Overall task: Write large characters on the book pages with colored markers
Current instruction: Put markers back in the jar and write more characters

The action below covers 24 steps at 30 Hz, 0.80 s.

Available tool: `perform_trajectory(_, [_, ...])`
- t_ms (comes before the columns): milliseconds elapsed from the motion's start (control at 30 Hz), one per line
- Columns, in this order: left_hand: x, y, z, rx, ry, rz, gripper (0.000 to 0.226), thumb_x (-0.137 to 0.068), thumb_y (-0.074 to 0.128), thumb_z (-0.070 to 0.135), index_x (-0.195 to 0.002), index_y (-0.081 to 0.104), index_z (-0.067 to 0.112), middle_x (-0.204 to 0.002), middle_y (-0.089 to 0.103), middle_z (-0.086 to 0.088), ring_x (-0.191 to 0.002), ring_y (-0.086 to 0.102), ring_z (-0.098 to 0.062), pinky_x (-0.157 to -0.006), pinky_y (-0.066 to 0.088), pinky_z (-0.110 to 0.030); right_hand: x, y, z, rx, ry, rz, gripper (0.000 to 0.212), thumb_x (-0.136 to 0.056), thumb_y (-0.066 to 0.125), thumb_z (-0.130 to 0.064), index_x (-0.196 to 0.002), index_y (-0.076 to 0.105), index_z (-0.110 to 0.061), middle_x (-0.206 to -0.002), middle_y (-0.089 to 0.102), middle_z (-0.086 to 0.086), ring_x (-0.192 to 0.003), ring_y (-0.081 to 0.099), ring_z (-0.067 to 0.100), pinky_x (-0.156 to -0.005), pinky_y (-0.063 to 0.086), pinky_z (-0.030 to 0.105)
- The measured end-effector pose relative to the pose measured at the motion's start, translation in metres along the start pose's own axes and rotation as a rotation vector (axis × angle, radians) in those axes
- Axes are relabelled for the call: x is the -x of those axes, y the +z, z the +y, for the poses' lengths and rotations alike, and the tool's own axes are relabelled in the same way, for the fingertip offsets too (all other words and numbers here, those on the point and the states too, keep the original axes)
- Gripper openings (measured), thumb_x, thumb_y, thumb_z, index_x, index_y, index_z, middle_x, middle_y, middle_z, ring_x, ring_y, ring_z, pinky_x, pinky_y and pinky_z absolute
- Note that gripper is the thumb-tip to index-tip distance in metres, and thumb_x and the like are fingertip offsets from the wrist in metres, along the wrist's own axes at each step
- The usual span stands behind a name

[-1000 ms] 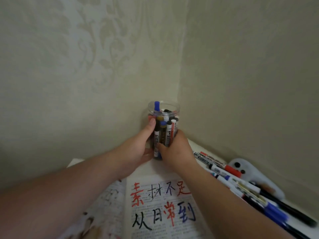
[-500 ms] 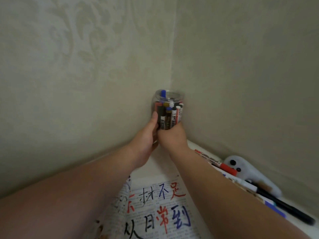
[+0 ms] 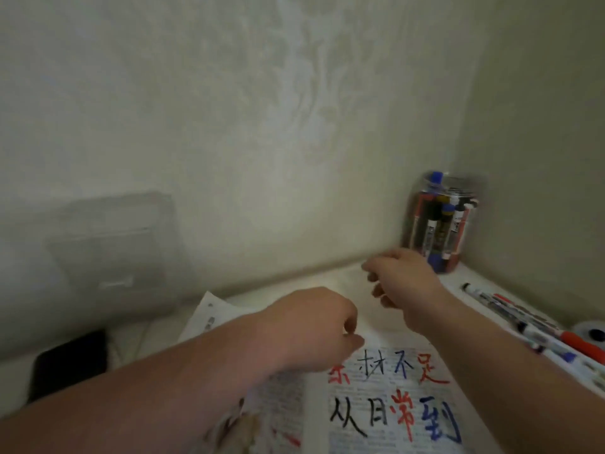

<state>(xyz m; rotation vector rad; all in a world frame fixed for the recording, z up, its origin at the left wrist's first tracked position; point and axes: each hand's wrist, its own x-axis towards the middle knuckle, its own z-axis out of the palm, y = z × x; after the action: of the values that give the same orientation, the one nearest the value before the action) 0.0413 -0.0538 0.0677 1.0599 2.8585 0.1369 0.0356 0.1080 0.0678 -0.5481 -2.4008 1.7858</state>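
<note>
Marker jar [image 3: 440, 224] in far right corner, written book [image 3: 376, 421] near, left hand [image 3: 311, 329] and right hand [image 3: 404, 286] loosely curled, empty.

Clear glossy plastic jar [image 3: 440, 221]; matt paper book [image 3: 386, 404].

One feed here: head cam, wide-angle, pitched forward and down into a room corner. I get wall [image 3: 196, 126] over the upper two-thirds and desk [image 3: 327, 283] only in the lower third. Close range: left hand [image 3: 311, 329] and right hand [image 3: 402, 283] sit mid-frame, reaching in from the bottom corners. Book [image 3: 386, 421] bottom centre, marker jar [image 3: 440, 224] centre right. Frame is motion-blurred.
</note>
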Motion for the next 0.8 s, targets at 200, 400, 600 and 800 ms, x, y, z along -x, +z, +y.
perform_trajectory(200, [0.062,0.010,-0.031,0.094,0.003,-0.100,0.018,-0.092,0.057,0.027,-0.095,0.070,0.016,-0.093,0.066,-0.002,-0.086,0.061,-0.021,-0.080,0.054,-0.040,0.058,0.061,0.017,0.550,-0.279,-0.441,0.031,-0.103,0.046,-0.015,-0.078,0.062,-0.004,-0.079,0.064,0.009,-0.076,0.060,0.020,-0.074,0.046,0.031])
perform_trajectory(400, [0.115,0.054,-0.027,0.022,-0.091,-0.186,0.070,-0.101,0.031,0.062,-0.159,0.014,0.026,-0.169,0.000,-0.003,-0.155,-0.002,-0.022,-0.126,0.004,-0.041,0.064,0.052,0.030,0.730,-0.308,-0.372,0.030,-0.104,0.050,-0.035,-0.091,0.064,-0.011,-0.089,0.063,0.001,-0.079,0.057,0.009,-0.066,0.040,0.018])
perform_trajectory(600, [0.102,0.033,-0.012,0.066,-0.134,-0.003,0.056,-0.096,0.043,0.065,-0.143,0.050,0.034,-0.151,0.046,0.007,-0.140,0.041,-0.018,-0.115,0.035,-0.038,0.053,0.037,0.008,0.734,-0.255,-0.318,0.012,-0.094,0.067,-0.035,-0.095,0.068,-0.023,-0.095,0.068,-0.004,-0.084,0.065,0.011,-0.072,0.052,0.026])
perform_trajectory(800, [0.172,0.021,-0.070,0.423,-0.458,1.411,0.018,-0.086,0.071,0.026,-0.099,0.060,0.022,-0.099,0.059,0.006,-0.087,0.060,-0.014,-0.076,0.047,-0.020,0.086,0.092,-0.019,0.361,-0.307,-0.440,0.043,-0.086,0.076,-0.039,-0.123,0.055,-0.032,-0.108,0.065,-0.007,-0.083,0.072,0.018,-0.069,0.060,0.035])
